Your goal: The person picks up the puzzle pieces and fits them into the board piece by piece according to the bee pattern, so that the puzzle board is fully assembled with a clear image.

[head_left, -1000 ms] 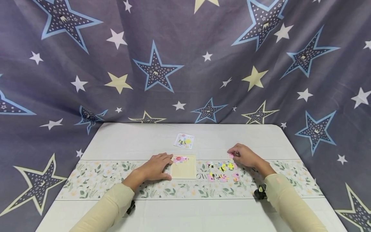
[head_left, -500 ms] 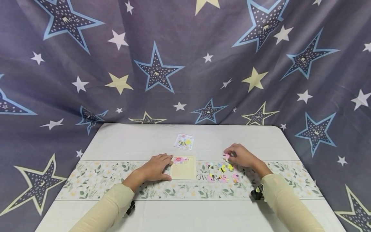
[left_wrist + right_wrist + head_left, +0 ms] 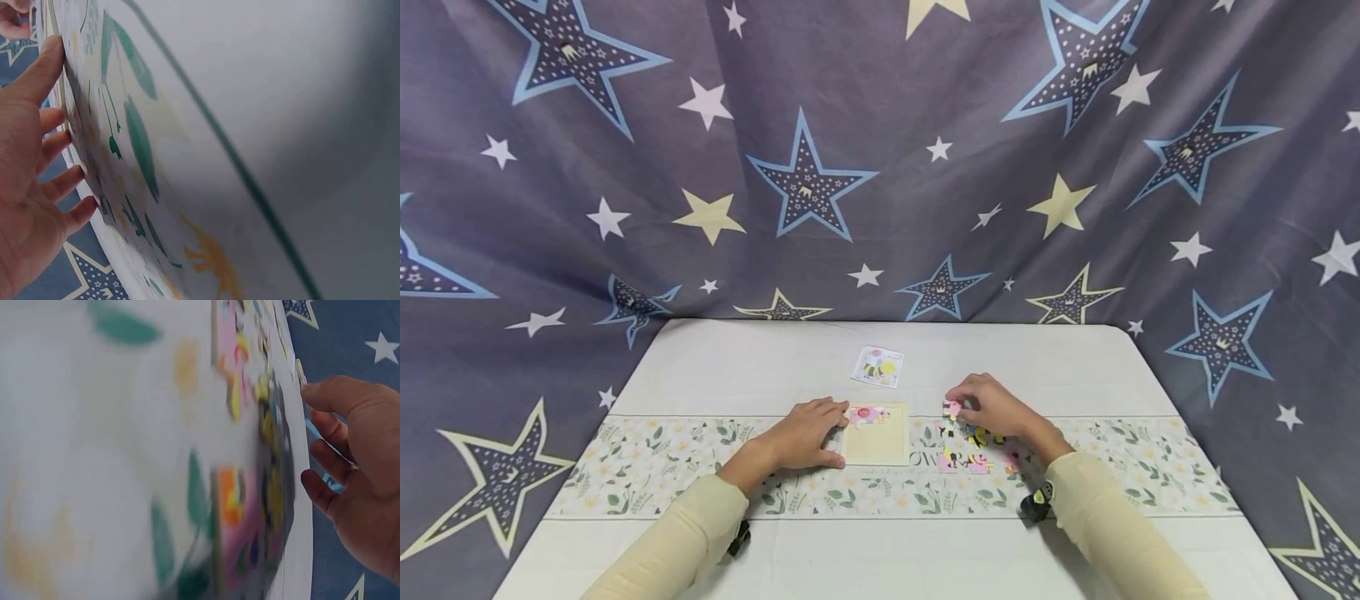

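My right hand pinches a pink jigsaw puzzle piece between thumb and fingers, above the loose pieces. In the right wrist view, only a thin edge of the held piece shows beyond the thumb. My left hand rests on the table with thumb and fingers spread along the left side of a pale wooden puzzle tray. Along the tray's top left lie pink joined pieces with a red round mark. The left wrist view has the thumb against the tray's edge.
Several loose puzzle pieces lie right of the tray, partly under my right hand. A square picture card with a bee lies behind the tray. A floral runner crosses the white table, and a starry curtain hangs behind.
My right hand has carried the pink puzzle piece leftward, from the right end of the loose pieces towards the tray. My left hand has stayed at the tray's side.
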`<state>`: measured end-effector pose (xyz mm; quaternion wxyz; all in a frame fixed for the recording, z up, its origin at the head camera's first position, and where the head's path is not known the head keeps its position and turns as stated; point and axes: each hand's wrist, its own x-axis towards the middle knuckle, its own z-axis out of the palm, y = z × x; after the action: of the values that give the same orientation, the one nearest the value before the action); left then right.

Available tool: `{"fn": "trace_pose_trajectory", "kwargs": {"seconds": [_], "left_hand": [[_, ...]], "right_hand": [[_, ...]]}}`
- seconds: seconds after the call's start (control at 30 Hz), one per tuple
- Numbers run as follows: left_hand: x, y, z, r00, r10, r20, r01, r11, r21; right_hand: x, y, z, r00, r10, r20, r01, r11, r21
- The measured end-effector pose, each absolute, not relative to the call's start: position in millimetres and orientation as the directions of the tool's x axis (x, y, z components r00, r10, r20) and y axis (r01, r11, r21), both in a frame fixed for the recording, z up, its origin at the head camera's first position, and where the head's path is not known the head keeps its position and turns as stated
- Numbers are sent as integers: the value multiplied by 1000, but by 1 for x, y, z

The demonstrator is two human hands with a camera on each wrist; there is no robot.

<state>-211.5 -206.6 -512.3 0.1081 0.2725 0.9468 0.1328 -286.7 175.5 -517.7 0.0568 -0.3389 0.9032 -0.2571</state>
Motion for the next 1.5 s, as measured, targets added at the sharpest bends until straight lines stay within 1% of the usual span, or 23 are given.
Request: {"fn": "trace_pose_trajectory", "kwargs": {"seconds": [0.17, 0.43, 0.53, 0.7, 0.87, 1.1, 1.5], "left_hand": [[-211, -206, -512, -828, 544, -134, 486, 816, 312], [-213, -207, -514, -826, 548, -131, 491, 814, 311], [-213, -207, -515, -826, 548, -130, 491, 814, 310], [-213, -207, -515, -825, 551, -127, 492, 811, 317], [-213, -207, -516, -827, 546, -137, 489, 817, 306], [-213, -206, -515, -831, 538, -145, 480, 823, 304], [-213, -206, -513, -830, 541, -135, 485, 820, 304]], "right_hand": [[-286, 155, -516, -767, -639, 61, -575, 642, -508], [-287, 125, -518, -725, -683, 92, -634, 608, -479], [-286, 115, -519, -716, -694, 74, -637, 607, -475], [-284, 101, -522, -723, -691, 19, -609, 624, -489], [-284, 91, -526, -721, -693, 12, -607, 623, -494], [-286, 83, -527, -684, -728, 43, -662, 596, -454], [-284, 76, -523, -696, -717, 25, -659, 624, -420]]}}
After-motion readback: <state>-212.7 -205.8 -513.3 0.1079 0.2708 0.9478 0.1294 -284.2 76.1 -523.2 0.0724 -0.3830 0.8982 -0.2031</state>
